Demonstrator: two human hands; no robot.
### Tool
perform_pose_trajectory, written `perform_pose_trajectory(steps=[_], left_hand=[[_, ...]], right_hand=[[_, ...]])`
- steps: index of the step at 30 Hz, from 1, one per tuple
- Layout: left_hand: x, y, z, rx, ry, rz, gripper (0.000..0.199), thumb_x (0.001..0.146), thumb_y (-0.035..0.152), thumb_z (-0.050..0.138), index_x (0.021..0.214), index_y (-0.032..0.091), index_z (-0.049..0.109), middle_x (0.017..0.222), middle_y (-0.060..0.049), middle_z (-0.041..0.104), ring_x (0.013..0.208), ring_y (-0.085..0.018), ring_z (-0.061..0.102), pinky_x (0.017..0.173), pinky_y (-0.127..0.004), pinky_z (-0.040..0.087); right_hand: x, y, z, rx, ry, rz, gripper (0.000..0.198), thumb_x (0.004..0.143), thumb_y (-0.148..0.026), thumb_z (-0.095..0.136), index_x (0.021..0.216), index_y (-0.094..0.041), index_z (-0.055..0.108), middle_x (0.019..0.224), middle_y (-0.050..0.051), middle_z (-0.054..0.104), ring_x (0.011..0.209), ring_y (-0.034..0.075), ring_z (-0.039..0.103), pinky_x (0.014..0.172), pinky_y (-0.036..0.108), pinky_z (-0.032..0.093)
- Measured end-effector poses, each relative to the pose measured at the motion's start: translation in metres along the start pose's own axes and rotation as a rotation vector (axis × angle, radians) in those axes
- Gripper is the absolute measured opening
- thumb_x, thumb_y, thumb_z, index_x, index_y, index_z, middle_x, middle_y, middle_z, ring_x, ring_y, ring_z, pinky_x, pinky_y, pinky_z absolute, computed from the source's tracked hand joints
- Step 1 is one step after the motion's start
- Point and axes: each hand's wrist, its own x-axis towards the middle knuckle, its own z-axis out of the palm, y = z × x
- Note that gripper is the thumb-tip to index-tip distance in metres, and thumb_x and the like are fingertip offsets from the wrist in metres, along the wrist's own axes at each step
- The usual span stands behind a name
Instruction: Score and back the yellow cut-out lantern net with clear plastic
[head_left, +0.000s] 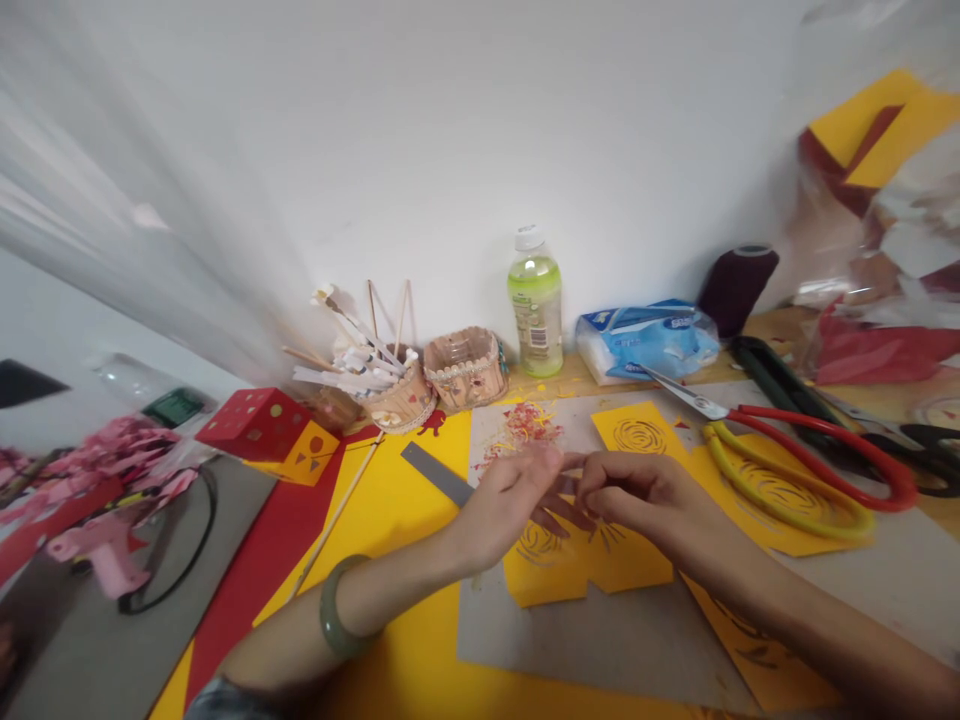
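My left hand (501,512) reaches in from the left, a green bangle (339,610) on its wrist. Its fingers stretch out and apart over the yellow cut paper (546,585), which carries swirl and leaf-like cut-outs. Beside it, my right hand (637,488) has its fingers curled into a pinch by the left fingertips. Whatever sits in that pinch is hidden or too small to see. Under the paper lies a grey board (600,655). A grey metal ruler (435,475) runs beneath my left hand. Another cut yellow square (611,425) rests just behind my hands.
Red-and-yellow-handled scissors (817,455) lie to the right on more cut yellow paper. Behind stand a green bottle (535,310), a blue tissue pack (649,340) and a dark thread cone (739,290). Paper scraps (529,428), small baskets (465,365) and a pink glue gun (101,550) surround the area.
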Motion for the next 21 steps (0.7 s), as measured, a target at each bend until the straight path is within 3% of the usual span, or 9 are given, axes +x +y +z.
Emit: perform_pose_trajectory(steps=[3,8,16,21], left_hand=[[0.001,-0.003,-0.004,-0.075,-0.052,0.010,0.072,0.076,0.073,0.043,0.111,0.013,0.064,0.092,-0.015,0.069,0.076,-0.023,0.067,0.058,-0.027,0.050],[0.004,-0.002,-0.006,-0.207,-0.120,-0.042,0.050,0.078,0.055,0.058,0.110,0.016,0.064,0.096,-0.013,0.069,0.072,-0.018,0.068,0.059,-0.023,0.049],[0.010,-0.002,-0.012,-0.125,0.180,-0.020,0.031,0.068,0.043,0.072,0.073,0.013,0.067,0.069,-0.003,0.067,0.055,-0.009,0.061,0.055,-0.019,0.047],[0.011,0.003,-0.015,-0.084,0.260,-0.005,0.030,0.063,0.041,0.074,0.059,0.013,0.065,0.050,0.002,0.057,0.043,-0.005,0.047,0.046,-0.017,0.039]], right_hand=[[0.001,0.001,-0.002,0.006,0.015,0.000,0.018,0.068,-0.028,0.048,0.053,-0.019,0.047,0.059,-0.001,0.048,0.062,0.014,0.044,0.061,0.027,0.032],[0.003,0.004,-0.006,-0.015,0.052,-0.033,0.017,0.069,-0.026,0.049,0.053,-0.018,0.049,0.058,-0.002,0.048,0.062,0.013,0.043,0.061,0.026,0.031],[0.004,-0.003,-0.013,0.002,0.173,-0.119,0.016,0.067,-0.026,0.053,0.053,-0.019,0.056,0.062,-0.001,0.049,0.063,0.013,0.046,0.063,0.027,0.036],[0.002,-0.010,-0.016,-0.047,0.200,-0.256,0.017,0.068,-0.025,0.057,0.053,-0.020,0.062,0.085,0.004,0.053,0.086,0.018,0.052,0.072,0.029,0.040]])
